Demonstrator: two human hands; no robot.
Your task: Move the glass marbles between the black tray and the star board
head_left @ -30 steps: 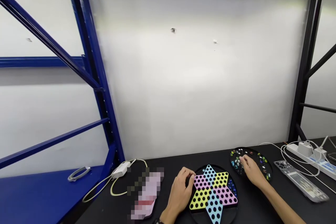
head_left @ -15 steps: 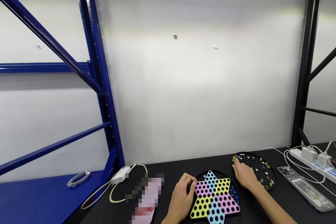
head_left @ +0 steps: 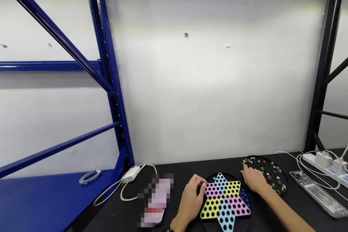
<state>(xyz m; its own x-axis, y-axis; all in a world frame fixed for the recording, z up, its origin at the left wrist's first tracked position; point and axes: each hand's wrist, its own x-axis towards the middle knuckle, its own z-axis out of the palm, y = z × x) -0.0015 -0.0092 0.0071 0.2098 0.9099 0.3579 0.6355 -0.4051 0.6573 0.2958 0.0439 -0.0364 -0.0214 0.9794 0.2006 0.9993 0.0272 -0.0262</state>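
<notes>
A Chinese checkers board [head_left: 225,200], star-shaped with pink, yellow and blue points full of black holes, lies on a round black base on the table. Dark blue marbles [head_left: 245,198] show in the base beside the star's right side. My left hand [head_left: 191,195] curls at the board's left edge, thumb and fingertips against its rim. To the right, a round black tray [head_left: 286,180] holds several coloured and white marbles. Over its left side my right hand [head_left: 253,178] has its fingers bent down among the marbles; what they pinch, if anything, is hidden.
A phone [head_left: 157,203], partly blurred, lies left of the board. A white adapter [head_left: 131,174] with a looped cable is behind it. At the right are a clear-cased phone-like device [head_left: 318,193] and a white power strip [head_left: 312,160] with tangled cables. Blue shelving [head_left: 115,79] stands left.
The view has shifted a little, moving everything slightly right in the picture. Marbles in the round tray lie more spread toward its middle. My left hand stays at the board's edge.
</notes>
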